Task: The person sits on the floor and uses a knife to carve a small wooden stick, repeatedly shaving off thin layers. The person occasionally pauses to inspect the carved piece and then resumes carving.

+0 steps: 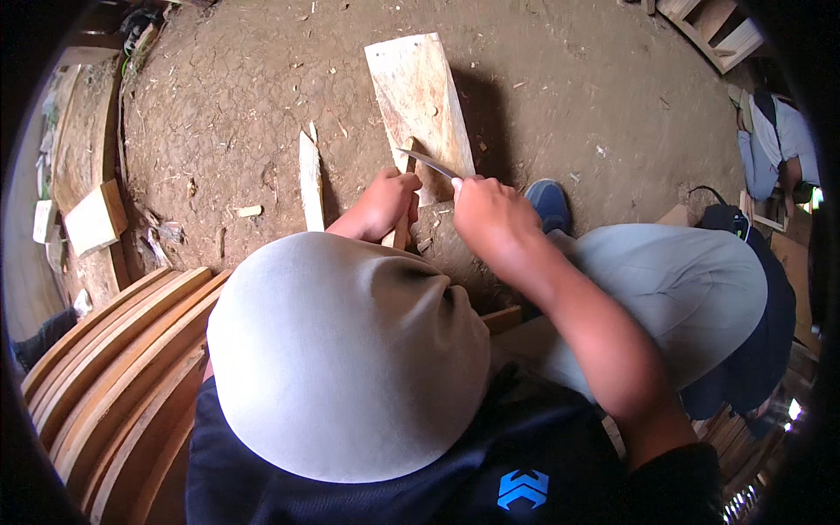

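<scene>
Grey trousers (350, 359) stretch over a bent left knee, which bulges up closest to the camera above the dark shirt (394, 499) with its blue emblem. The right knee is bent out to the side, and a blue shoe (549, 206) stands on the dirt floor (604, 96) beyond it.

Past the knees, both hands are closed on something. The left hand (385, 203), its forearm partly hidden behind the left knee, grips a narrow stick (400, 234) of wood that points away from the body. The right hand (492, 210) is wrapped around the handle of a knife (430, 163); the handle itself is covered by the fingers. The blade slants toward the left and its tip end lies across the upper part of the stick, just beyond the left hand. Whether the edge bites into the wood is too small to tell.

Behind the stick's upper end is a pale board (418, 92), long and flat-faced, with a dark shadow along its right side. Left of the left hand, a pointed offcut (311, 179) lies on the floor, with a small chip (249, 211) farther left. Curved planks (122, 350) sit side by side at the lower left, and a block (94, 219) is above them. At the far right, another person (779, 144) bends over below a wooden frame (713, 35).
</scene>
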`<state>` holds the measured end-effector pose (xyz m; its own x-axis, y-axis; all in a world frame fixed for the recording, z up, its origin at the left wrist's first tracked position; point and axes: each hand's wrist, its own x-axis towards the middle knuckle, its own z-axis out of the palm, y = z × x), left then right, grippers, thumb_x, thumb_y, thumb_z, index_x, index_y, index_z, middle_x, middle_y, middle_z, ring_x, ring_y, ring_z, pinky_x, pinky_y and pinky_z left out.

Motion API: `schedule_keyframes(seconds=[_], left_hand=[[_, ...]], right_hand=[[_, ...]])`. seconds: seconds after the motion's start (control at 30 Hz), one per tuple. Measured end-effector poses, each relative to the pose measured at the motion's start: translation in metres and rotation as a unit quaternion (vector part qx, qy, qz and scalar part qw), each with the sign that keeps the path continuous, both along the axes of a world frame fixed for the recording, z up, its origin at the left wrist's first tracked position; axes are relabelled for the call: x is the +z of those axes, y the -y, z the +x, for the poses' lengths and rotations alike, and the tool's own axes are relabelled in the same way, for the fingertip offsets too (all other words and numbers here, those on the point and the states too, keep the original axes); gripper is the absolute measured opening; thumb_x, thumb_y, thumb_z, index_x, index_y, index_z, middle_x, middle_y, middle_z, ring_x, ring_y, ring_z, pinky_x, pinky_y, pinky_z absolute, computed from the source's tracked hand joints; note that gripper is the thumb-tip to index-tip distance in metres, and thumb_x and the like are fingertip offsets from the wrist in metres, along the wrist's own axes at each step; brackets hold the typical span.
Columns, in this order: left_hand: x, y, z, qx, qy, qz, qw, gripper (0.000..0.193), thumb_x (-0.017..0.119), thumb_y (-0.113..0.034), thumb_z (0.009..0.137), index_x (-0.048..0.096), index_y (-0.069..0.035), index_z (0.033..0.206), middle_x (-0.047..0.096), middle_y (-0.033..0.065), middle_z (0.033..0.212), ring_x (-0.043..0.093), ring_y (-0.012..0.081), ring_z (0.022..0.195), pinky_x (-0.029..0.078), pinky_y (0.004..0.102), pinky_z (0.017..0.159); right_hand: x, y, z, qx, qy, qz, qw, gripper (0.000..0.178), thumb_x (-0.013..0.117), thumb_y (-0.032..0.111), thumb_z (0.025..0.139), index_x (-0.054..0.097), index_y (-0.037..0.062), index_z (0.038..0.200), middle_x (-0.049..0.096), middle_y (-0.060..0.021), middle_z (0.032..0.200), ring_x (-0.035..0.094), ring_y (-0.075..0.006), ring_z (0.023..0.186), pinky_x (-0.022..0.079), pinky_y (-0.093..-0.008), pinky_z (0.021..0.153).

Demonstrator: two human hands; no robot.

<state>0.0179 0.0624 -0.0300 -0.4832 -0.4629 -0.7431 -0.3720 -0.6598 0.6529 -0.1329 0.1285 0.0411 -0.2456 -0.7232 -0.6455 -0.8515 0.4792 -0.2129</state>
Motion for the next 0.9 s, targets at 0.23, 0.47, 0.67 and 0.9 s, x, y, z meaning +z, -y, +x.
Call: schedule_keyframes(seconds=[0.23,0.47,0.67,0.9], left_hand=[[0.007,0.002,0.003,-0.04,0.01,-0.02,0.999,0.023,0.046,-0.018,0.091,0.051,0.005,0.09,0.054,0.0134,0.066,0.057,0.0249,0.055,0.048,0.04,0.04],[0.011,0.0,0.001,-0.038,0.002,-0.045,0.998,0.025,0.043,-0.018,0.093,0.052,0.005,0.092,0.055,0.014,0.069,0.056,0.0245,0.053,0.05,0.0393,0.041],[0.004,0.001,0.004,0.008,0.0,0.038,0.999,0.022,0.051,-0.025,0.09,0.051,-0.003,0.091,0.052,0.009,0.065,0.051,0.0202,0.048,0.042,0.0337,0.034],[0.01,-0.003,-0.002,0.044,0.003,0.042,0.998,0.024,0.049,-0.027,0.091,0.051,-0.004,0.093,0.051,0.0089,0.061,0.048,0.0193,0.044,0.041,0.0317,0.035]], right_hand=[[-0.022,0.008,-0.009,-0.019,-0.019,0.014,1.0,0.039,0.037,0.023,0.097,0.068,-0.0017,0.099,0.066,-0.0224,0.102,0.064,-0.0367,0.099,0.052,-0.0442,0.085],[-0.002,-0.004,-0.005,-0.04,0.055,0.014,0.998,0.045,0.032,0.027,0.099,0.064,-0.0055,0.098,0.063,-0.0293,0.098,0.06,-0.0456,0.095,0.048,-0.0518,0.085],[-0.007,-0.005,0.0,-0.015,0.045,-0.014,0.999,0.044,0.032,0.025,0.099,0.066,-0.0026,0.096,0.065,-0.0259,0.099,0.063,-0.041,0.095,0.051,-0.0484,0.083],[-0.024,-0.005,0.009,-0.064,0.028,-0.048,0.996,0.045,0.031,0.027,0.1,0.065,-0.0024,0.095,0.066,-0.0237,0.093,0.065,-0.04,0.091,0.052,-0.0483,0.081]])
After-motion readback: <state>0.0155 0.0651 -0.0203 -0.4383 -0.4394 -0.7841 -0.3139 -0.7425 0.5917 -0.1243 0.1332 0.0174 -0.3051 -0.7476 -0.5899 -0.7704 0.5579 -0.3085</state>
